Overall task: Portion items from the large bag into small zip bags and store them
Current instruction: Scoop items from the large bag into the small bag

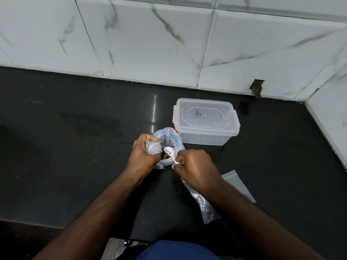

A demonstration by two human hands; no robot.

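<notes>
A crumpled clear plastic zip bag [201,201] lies under the right forearm, nearest the body, with a flat clear one [238,184] just beyond it. The right hand [195,166] pinches a small white plastic spoon [170,152], its bowl at the mouth of the large blue-printed clear bag [167,136], which the left hand [143,152] grips bunched. Scooping seems underway; next, a steady lift towards a zip bag, then the lidded clear plastic box [205,121] beyond the hands

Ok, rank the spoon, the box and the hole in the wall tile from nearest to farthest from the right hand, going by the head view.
1. Spoon: in the right hand itself, its bowl at the bag's mouth.
2. Box: on the counter just beyond the hand, lid on.
3. Hole: farthest, at the wall's foot, behind and right of the box.
</notes>
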